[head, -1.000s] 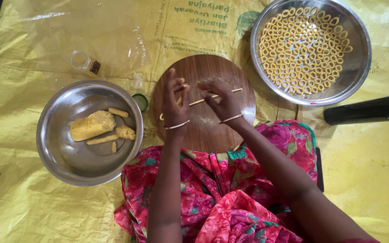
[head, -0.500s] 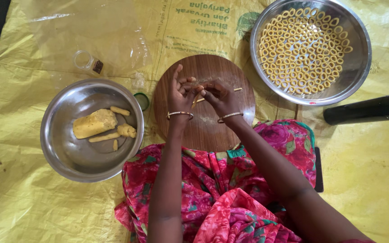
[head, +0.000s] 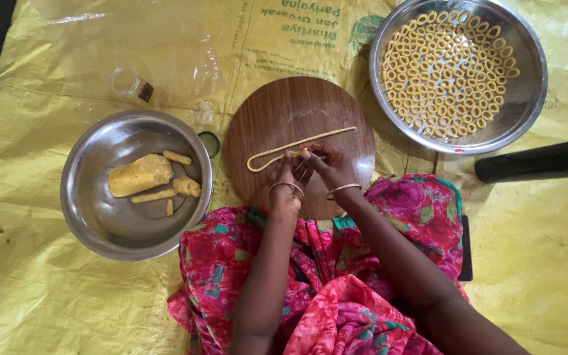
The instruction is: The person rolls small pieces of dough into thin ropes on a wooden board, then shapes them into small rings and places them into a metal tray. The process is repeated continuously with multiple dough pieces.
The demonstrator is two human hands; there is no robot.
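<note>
- Sheeting point(head: 54, 289) of yellow plastic covers the whole floor area, creased and printed at the top, and everything else rests on it.
- Cloth point(head: 336, 276) in pink and red floral print drapes over the person's lap at the bottom centre, with both forearms reaching forward across it.
- A wide steel dish point(head: 527, 98) sits at the upper right, its floor packed with small yellow dough rings point(head: 451, 69) laid side by side.
- A second steel bowl point(head: 93, 223) stands to the left of the lap; it holds a yellow dough lump point(head: 141, 175) and a few short rolled bits beside it.
- A round wooden board point(head: 284, 105) lies between the two vessels, just ahead of the knees.
- A black cylinder point(head: 537, 161) lies on its side to the right, just below the dish.
- The left hand point(head: 286, 181) and right hand point(head: 329, 169) meet on the near part of the board, each wrist wearing a thin bangle; fingertips of both are pinched shut on one spot of the dough strand.
- The dough strand point(head: 297, 144), thin and pale yellow, lies on the board, bent into a narrow loop at its left end and running on toward the upper right.
- A small clear jar point(head: 129, 84) lies on the sheeting above the bowl.
- A small green lid point(head: 210, 143) sits between bowl and board.
</note>
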